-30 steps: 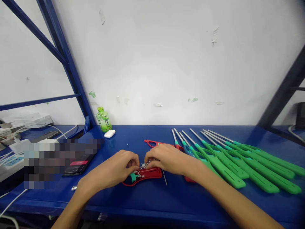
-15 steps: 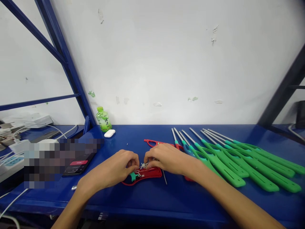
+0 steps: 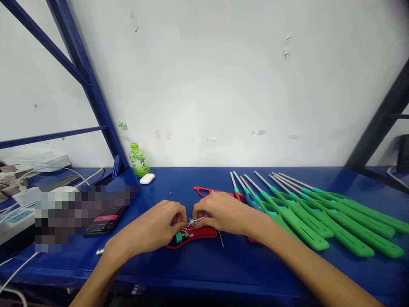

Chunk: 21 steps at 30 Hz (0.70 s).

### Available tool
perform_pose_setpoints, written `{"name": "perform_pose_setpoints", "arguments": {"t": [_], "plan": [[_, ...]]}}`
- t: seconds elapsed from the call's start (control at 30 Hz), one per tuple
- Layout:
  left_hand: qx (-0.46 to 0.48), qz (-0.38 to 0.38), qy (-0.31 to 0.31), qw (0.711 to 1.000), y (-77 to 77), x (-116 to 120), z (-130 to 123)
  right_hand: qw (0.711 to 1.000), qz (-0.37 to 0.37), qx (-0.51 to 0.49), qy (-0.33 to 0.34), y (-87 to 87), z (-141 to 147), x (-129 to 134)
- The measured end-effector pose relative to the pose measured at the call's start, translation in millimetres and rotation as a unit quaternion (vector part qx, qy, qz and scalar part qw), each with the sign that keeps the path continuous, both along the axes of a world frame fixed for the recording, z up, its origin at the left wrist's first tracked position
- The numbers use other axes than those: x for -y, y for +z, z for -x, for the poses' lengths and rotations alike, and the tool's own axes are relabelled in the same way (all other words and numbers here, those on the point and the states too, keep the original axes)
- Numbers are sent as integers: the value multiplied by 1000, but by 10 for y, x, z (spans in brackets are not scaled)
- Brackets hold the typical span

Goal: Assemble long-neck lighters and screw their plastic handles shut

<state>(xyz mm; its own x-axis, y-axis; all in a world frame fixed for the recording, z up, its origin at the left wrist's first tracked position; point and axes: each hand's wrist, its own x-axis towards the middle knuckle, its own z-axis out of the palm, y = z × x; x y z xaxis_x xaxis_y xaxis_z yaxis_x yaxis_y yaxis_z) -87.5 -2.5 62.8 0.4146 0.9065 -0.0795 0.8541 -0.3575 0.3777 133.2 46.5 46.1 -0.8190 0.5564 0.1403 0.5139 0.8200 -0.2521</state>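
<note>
Red lighter shell (image 3: 200,233) lies lengthwise left-right between both hands.

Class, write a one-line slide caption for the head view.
Both hands, left hand and right hand, pinch small metal parts over an opened red lighter shell.

Both forearms are bare up to the near edge of view, with no sleeve showing. The left hand (image 3: 161,226) and right hand (image 3: 223,213) are bare too: no gloves, rings, or watch on either wrist.
</note>
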Motion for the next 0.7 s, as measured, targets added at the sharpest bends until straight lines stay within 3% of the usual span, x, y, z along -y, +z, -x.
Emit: {"name": "perform_pose_setpoints", "arguments": {"t": [0.7], "plan": [[-14, -8, 2, 1000, -1, -4, -5, 1000, 3, 5, 6, 1, 14, -4]]}}
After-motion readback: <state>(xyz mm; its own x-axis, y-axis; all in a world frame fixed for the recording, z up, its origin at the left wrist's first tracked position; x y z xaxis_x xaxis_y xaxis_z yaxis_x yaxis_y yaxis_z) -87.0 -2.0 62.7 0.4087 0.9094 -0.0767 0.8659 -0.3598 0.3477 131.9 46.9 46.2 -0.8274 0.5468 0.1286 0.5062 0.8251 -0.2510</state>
